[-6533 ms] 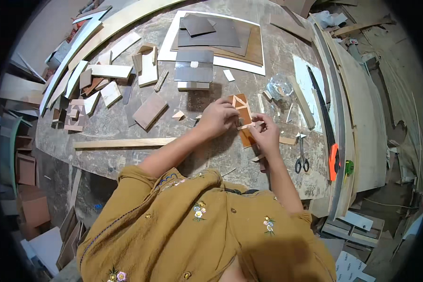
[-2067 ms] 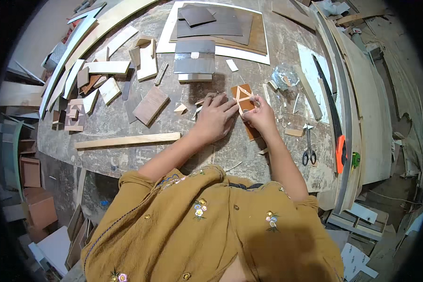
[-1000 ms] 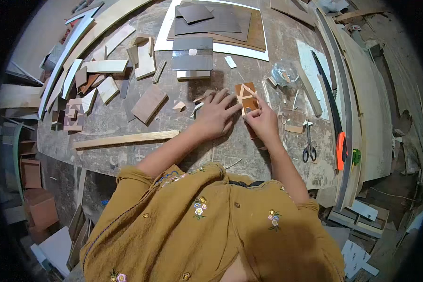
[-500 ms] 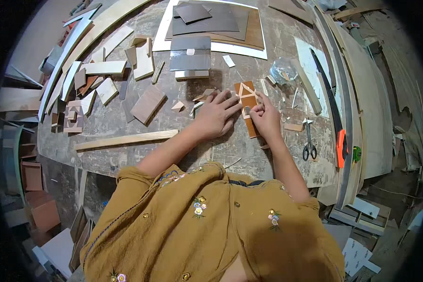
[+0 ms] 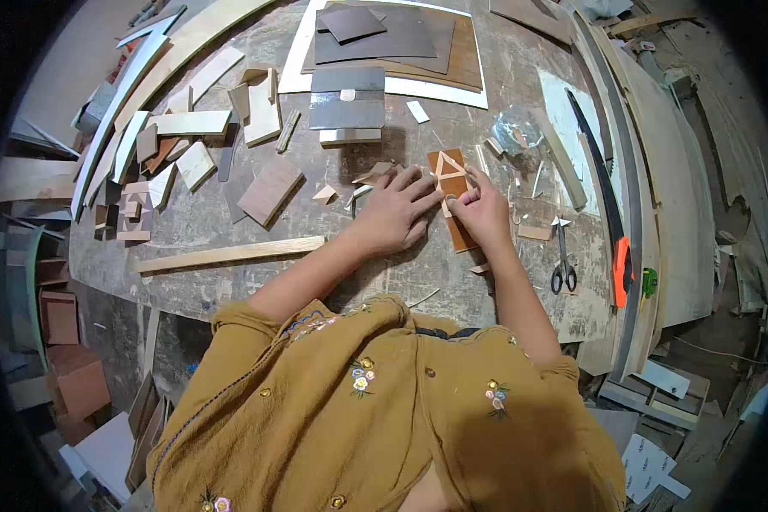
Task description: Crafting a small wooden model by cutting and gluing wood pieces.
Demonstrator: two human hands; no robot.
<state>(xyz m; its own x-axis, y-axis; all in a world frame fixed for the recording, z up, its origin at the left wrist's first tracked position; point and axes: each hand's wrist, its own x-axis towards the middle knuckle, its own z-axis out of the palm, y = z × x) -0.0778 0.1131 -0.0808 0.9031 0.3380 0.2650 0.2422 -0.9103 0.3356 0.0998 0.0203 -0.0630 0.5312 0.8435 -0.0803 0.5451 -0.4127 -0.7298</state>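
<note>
An orange-brown rectangular wood strip lies lengthwise on the table, with thin pale wood strips on its upper part in a triangular pattern. My left hand rests against its left side, fingers apart and fingertips on the pale strips. From the right, my right hand has thumb and fingers pinched together over the middle of the brown strip. What sits in that pinch is too small to make out. Small wood offcuts lie beyond my left hand.
Scissors and an orange-handled saw lie to the right. A roll of clear tape stands beyond my right hand. A long wood stick and scattered blocks are at the left. Dark sheets are stacked at the back.
Both hands stay at the brown strip, with only slight finger movement. The small greyish piece seen at my right fingertips earlier is now mostly hidden.
</note>
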